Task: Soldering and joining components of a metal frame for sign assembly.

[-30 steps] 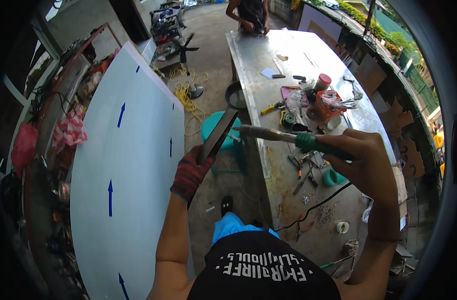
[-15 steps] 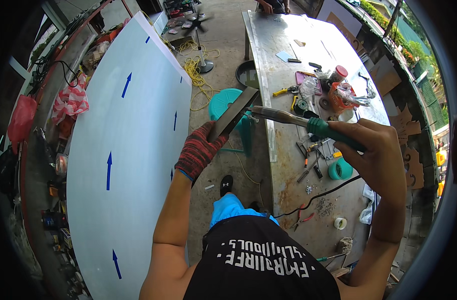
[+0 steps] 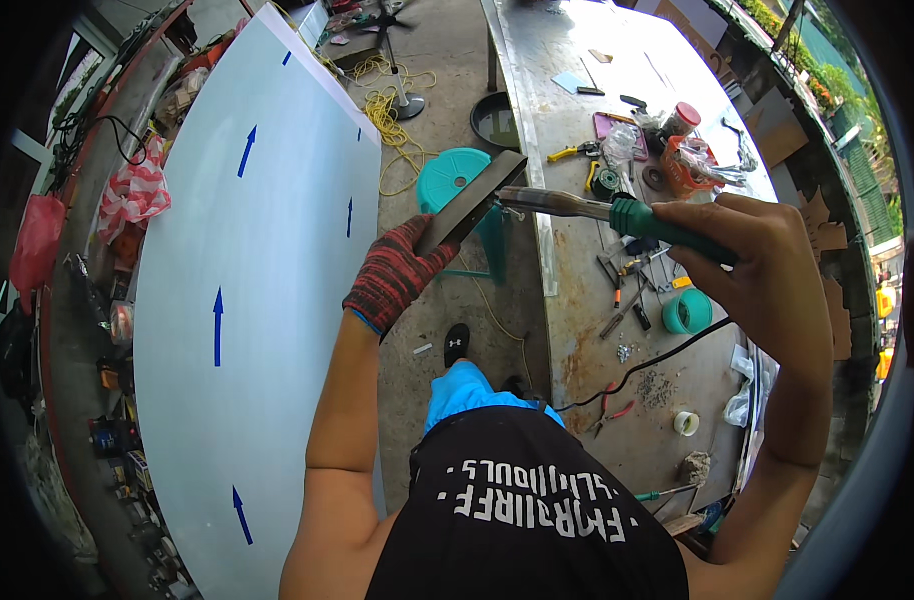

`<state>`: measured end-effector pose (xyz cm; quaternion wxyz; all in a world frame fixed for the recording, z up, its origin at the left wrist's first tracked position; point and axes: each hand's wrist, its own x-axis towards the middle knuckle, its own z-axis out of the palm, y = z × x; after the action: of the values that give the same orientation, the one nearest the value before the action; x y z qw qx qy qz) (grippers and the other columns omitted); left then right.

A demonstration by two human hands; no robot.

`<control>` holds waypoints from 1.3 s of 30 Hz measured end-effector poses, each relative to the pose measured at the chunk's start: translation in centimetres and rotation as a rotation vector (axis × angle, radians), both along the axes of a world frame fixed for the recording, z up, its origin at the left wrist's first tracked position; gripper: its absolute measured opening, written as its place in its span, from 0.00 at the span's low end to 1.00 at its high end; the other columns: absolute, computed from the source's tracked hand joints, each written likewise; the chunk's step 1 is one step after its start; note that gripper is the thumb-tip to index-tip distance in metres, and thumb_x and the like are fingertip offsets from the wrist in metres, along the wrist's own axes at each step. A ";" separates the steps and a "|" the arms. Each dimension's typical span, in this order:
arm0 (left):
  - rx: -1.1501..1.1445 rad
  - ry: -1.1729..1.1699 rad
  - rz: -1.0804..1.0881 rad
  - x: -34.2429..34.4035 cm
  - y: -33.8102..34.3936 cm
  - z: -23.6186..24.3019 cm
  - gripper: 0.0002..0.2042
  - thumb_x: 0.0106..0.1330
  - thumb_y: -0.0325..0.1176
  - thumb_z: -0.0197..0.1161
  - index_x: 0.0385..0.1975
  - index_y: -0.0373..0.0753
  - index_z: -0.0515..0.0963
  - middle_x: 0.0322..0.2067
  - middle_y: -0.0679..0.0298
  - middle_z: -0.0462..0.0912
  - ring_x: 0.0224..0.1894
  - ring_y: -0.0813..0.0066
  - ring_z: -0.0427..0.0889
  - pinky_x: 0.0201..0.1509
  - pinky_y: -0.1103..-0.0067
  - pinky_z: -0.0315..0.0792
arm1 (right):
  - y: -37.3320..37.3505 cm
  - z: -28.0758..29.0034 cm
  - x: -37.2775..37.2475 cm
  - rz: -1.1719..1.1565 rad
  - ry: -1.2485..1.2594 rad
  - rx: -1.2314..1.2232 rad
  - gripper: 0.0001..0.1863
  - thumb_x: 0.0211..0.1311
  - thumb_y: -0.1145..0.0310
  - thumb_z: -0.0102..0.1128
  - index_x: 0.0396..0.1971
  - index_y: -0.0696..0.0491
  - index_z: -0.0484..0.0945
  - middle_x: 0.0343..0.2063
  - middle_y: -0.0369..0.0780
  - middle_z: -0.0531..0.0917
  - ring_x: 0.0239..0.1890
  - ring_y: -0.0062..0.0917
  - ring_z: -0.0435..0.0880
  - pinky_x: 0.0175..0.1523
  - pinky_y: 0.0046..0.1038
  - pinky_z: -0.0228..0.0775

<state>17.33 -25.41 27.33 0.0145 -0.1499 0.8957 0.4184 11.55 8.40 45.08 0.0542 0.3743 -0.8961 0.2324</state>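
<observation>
My left hand [image 3: 392, 277], in a red and black knitted glove, is closed around the lower end of a grey metal strip [image 3: 474, 205]. The strip slants up and to the right in mid-air, in front of a turquoise stool [image 3: 447, 178]. My bare right hand [image 3: 752, 240] grips the green handle of what looks like a soldering iron [image 3: 562, 203] with a thick metal barrel. Its tip is at the strip's right-hand edge; whether they touch is hard to tell.
A metal-topped table [image 3: 587, 370] on the right carries pliers [image 3: 609, 408], a turquoise cup [image 3: 687, 312] and an orange basket [image 3: 689, 168]. A large pale panel [image 3: 267, 330] with blue arrows stands on the left. Yellow cord [image 3: 392, 130] and a fan [image 3: 407, 103] are on the floor ahead.
My right hand has shifted slightly right and up. The strip has tilted a little further toward the right, with the tool's tip still at its edge. The whole view has moved slightly.
</observation>
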 end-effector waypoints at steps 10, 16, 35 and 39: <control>0.051 -0.060 -0.058 0.2 -0.5 -0.7 0.33 0.67 0.43 0.70 0.66 0.27 0.71 0.47 0.49 0.86 0.45 0.67 0.85 0.53 0.74 0.77 | -0.2 -0.2 -0.4 0.048 -0.040 0.012 0.19 0.49 0.77 0.75 0.45 0.56 0.88 0.27 0.46 0.86 0.26 0.34 0.84 0.36 0.34 0.74; 0.002 -0.059 -0.104 0.1 -0.4 -1.3 0.33 0.67 0.45 0.70 0.64 0.27 0.72 0.49 0.48 0.86 0.48 0.63 0.85 0.57 0.72 0.76 | -0.4 0.4 -0.5 0.053 -0.126 0.093 0.20 0.51 0.80 0.74 0.47 0.57 0.87 0.36 0.46 0.89 0.33 0.31 0.89 0.40 0.29 0.78; 0.096 -0.058 -0.169 0.2 -0.7 -2.7 0.33 0.64 0.51 0.72 0.60 0.29 0.77 0.48 0.44 0.85 0.51 0.54 0.85 0.57 0.68 0.76 | -1.3 1.6 -0.4 0.088 -0.108 0.126 0.18 0.49 0.80 0.74 0.43 0.57 0.88 0.31 0.49 0.87 0.29 0.38 0.87 0.39 0.34 0.77; 0.074 -0.099 -0.166 0.1 -0.5 -2.4 0.33 0.65 0.47 0.71 0.63 0.27 0.74 0.49 0.47 0.85 0.52 0.62 0.84 0.59 0.71 0.74 | -1.0 1.4 -0.6 0.105 -0.101 0.111 0.18 0.49 0.80 0.73 0.43 0.57 0.88 0.31 0.48 0.87 0.29 0.37 0.87 0.39 0.33 0.77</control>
<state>17.45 -25.92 24.98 0.0989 -0.0948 0.8871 0.4409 10.93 7.38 46.50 -0.0240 0.4108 -0.8884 0.2032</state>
